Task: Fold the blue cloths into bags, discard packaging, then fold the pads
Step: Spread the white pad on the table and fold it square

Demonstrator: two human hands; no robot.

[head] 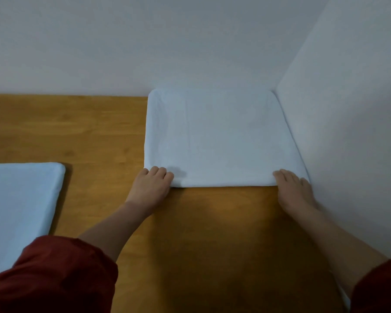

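A pale blue-white pad (219,136) lies folded on the wooden table (77,127), pushed into the corner where the two walls meet. My left hand (152,188) holds its near left corner, with short curled fingers over the folded edge. At the near right corner my right hand (295,190) holds the same edge, fingers on top, close to the right wall. Both thumbs are hidden. A second pale pad (20,199) lies flat at the left edge of the view.
White walls (348,109) close off the back and right side of the table. Bare wood stretches between the two pads and in front of the folded one. My red sleeves (54,279) fill the lower corners.
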